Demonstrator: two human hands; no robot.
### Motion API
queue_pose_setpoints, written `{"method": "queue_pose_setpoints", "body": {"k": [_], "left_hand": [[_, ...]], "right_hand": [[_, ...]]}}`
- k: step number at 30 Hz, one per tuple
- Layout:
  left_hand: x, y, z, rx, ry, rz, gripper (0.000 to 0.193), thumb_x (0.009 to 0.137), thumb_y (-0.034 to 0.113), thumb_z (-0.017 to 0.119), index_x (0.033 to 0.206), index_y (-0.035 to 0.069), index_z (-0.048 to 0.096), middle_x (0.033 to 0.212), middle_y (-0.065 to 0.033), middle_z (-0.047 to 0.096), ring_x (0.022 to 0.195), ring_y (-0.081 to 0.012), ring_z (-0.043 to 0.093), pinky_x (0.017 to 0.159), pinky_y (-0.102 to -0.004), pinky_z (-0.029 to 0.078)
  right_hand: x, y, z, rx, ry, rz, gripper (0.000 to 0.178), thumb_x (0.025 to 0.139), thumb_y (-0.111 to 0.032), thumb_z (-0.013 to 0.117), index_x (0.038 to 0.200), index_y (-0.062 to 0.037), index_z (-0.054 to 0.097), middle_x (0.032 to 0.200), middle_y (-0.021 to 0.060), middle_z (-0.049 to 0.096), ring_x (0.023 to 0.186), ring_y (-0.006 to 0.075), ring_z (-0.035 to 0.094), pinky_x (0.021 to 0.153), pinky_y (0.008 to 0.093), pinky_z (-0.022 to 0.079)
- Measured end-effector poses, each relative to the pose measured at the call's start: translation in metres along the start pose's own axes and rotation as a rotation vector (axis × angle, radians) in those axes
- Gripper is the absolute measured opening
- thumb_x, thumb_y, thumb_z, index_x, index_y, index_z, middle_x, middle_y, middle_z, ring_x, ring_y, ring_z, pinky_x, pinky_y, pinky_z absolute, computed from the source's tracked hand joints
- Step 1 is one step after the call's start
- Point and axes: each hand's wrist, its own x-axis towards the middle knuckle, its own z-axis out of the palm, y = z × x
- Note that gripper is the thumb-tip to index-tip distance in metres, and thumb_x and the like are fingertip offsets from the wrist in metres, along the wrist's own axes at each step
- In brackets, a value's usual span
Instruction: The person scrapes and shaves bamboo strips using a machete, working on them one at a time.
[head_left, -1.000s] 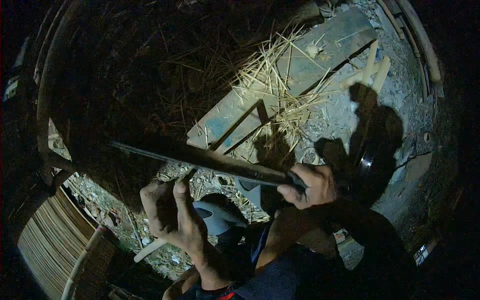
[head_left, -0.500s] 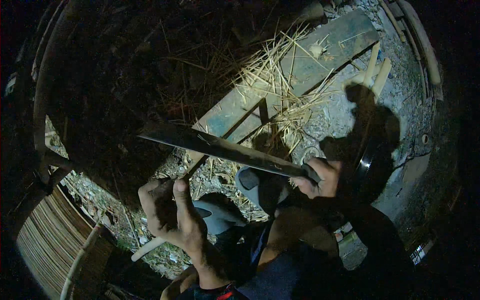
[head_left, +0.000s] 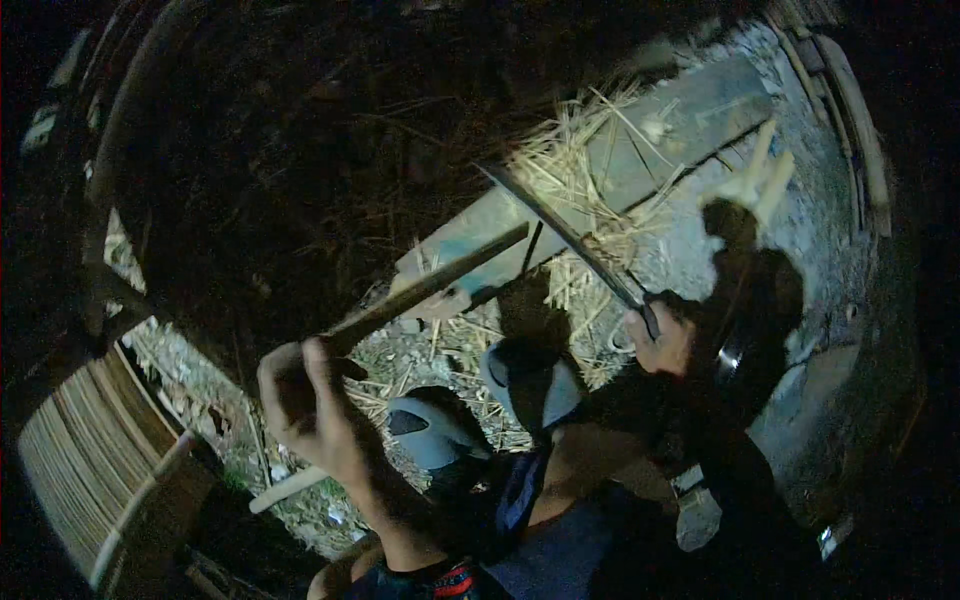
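Observation:
My left hand [head_left: 310,400] is closed round the near end of a narrow wooden stick [head_left: 440,283]. The stick slants up and to the right, and its far end lies over the plank. In my right hand [head_left: 662,335] is the handle of a long machete [head_left: 570,232]. Its thin dark blade points up and to the left, above the plank and the straw. The blade passes close to the stick's far end; whether they touch I cannot tell.
A board [head_left: 715,105] strewn with straw shavings [head_left: 575,165] lies ahead. My grey shoes [head_left: 435,430] rest on littered ground. Light sticks [head_left: 772,185] stand at the right, near my shadow. A slatted bamboo piece [head_left: 95,450] is at the lower left.
The machete blade has swung from lying across the stick near my left hand to pointing up and away. My left hand has shifted slightly left, and more of the stick shows.

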Motion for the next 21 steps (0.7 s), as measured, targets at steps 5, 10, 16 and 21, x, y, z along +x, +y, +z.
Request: {"method": "queue_pose_setpoints", "body": {"k": [5,10,16,21], "left_hand": [[0.039,-0.056,-0.029,-0.197,0.206,-0.126,0.017,0.094,0.018,0.063,0.097,0.001,0.063,0.089,-0.0095,0.064,0.084,-0.0172,0.062,0.071,-0.0278,0.053],[0.059,-0.090,-0.008,-0.466,0.067,-0.377,0.038,0.093,0.020,0.063,0.127,0.005,0.056,0.121,-0.0130,0.059,0.106,-0.0240,0.058,0.090,-0.0419,0.052],[0.040,-0.118,0.020,-0.400,0.004,-0.417,0.038,0.092,0.022,0.067,0.121,-0.001,0.057,0.113,-0.0185,0.062,0.100,-0.0242,0.063,0.087,-0.0382,0.055],[0.040,-0.087,0.035,-0.200,-0.001,-0.168,0.028,0.091,0.020,0.068,0.110,0.000,0.064,0.099,-0.0086,0.064,0.086,-0.0153,0.058,0.071,-0.0316,0.053]], "right_hand": [[-0.012,-0.015,-0.005,0.283,-0.373,0.805,0.034,0.083,-0.035,0.071,0.089,-0.0014,0.064,0.077,0.0210,0.062,0.070,0.0403,0.061,0.064,0.0447,0.048],[0.009,0.015,-0.019,0.153,-0.073,0.781,0.032,0.084,-0.033,0.071,0.093,-0.0030,0.065,0.085,0.0208,0.062,0.076,0.0398,0.061,0.067,0.0447,0.049],[0.001,0.152,-0.075,0.287,-0.155,1.036,0.040,0.081,-0.030,0.075,0.102,0.0016,0.061,0.090,0.0192,0.065,0.079,0.0313,0.062,0.074,0.0392,0.049],[-0.003,0.194,0.000,0.019,-0.048,0.871,0.043,0.080,-0.029,0.076,0.106,0.0029,0.061,0.094,0.0210,0.065,0.083,0.0309,0.064,0.077,0.0393,0.050]]}}
